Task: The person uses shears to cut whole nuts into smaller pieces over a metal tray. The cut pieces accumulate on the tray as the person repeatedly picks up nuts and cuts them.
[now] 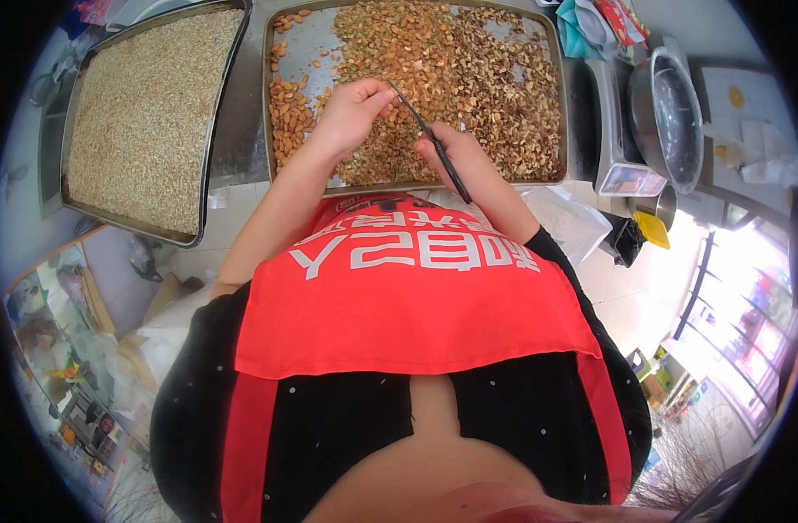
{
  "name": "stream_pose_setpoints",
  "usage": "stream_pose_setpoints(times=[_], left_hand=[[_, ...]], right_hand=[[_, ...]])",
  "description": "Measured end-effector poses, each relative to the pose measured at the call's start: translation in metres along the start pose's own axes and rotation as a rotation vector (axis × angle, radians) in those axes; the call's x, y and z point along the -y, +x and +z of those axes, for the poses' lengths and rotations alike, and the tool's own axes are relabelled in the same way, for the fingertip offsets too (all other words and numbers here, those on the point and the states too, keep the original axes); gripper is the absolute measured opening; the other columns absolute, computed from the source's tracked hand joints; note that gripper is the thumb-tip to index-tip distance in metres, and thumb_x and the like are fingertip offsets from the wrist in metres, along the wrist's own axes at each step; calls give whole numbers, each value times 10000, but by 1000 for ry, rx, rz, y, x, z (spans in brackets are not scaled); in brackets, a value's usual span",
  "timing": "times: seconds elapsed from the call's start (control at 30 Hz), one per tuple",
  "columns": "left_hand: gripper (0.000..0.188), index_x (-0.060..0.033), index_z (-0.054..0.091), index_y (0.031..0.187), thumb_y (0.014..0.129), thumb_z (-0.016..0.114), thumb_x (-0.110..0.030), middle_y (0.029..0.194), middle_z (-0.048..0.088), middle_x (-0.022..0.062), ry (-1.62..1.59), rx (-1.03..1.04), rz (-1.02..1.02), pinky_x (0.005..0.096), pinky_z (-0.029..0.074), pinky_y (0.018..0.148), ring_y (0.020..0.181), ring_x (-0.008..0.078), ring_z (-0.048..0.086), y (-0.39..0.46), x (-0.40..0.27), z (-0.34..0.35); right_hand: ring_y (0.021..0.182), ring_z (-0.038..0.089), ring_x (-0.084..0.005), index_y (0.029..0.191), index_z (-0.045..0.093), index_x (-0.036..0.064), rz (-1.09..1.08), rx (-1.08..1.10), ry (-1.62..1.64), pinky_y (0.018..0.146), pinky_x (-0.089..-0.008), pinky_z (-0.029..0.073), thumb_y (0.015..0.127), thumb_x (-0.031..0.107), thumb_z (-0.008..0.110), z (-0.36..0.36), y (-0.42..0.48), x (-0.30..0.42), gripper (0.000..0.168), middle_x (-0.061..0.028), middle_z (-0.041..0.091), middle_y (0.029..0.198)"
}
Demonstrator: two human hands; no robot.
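Note:
A long, narrow dark tool (420,119) slants over the near part of a metal baking tray (267,118); its exact kind is hard to make out edge-on. My right hand (461,153) is closed around its lower half. At its upper tip, the thumb and fingers of my left hand (354,111) are pinched together; whether they grip the tip or a small piece is unclear. Beneath both hands the tray carries almonds (293,118) at the left, mixed nuts and greenish seeds (389,52) in the middle, and broken brown nut pieces (510,98) at the right.
To the left, a second tray (206,150) holds pale, small seeds or grains (150,111). At right, a metal bowl (667,121) stands by what looks like a weighing scale (611,131). Colourful packets (591,29) lie behind it. A clear plastic bag (562,219) hangs below the worktop's edge.

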State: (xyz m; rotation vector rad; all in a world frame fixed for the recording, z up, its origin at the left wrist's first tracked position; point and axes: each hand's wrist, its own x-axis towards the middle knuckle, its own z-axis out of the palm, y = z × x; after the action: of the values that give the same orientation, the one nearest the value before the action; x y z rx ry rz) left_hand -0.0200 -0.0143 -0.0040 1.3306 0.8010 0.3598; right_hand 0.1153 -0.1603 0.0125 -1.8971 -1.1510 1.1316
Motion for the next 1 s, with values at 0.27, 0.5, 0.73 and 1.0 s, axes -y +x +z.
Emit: stream_pose_setpoints(times=[0.27,0.5,0.73,1.0], left_hand=[[251,-2,586,1033,942,446,-191,804,527,-21,-526,17,-412,184,299,487,576,56,368,6,-3,-16],[231,11,524,1108,949,447,-137,848,554,35,-633,77,-348,165,292,448,583,41,363,2,2,-11],[97,-38,535,921,919,514,-132,771,595,52,-502,11,-199,171,276,415,513,32,374,-4,-4,-2],[100,-42,611,837,868,570,-128,705,636,26,-116,35,-152,212,364,517,577,54,477,-5,-12,-3]], right_hand=[[562,579,-238,878,557,25,60,-168,-44,537,-341,447,826,347,659,-2,0,-3,342,-123,575,611],[606,589,-308,852,534,30,16,-168,-84,568,-375,456,806,392,665,0,0,-5,388,-141,584,641],[653,558,-334,872,492,39,-124,-70,-158,591,-394,435,730,430,722,-4,-4,7,476,-140,543,670],[595,544,-293,876,492,40,-165,4,-138,562,-369,433,776,370,698,-10,-4,8,401,-123,532,637]])
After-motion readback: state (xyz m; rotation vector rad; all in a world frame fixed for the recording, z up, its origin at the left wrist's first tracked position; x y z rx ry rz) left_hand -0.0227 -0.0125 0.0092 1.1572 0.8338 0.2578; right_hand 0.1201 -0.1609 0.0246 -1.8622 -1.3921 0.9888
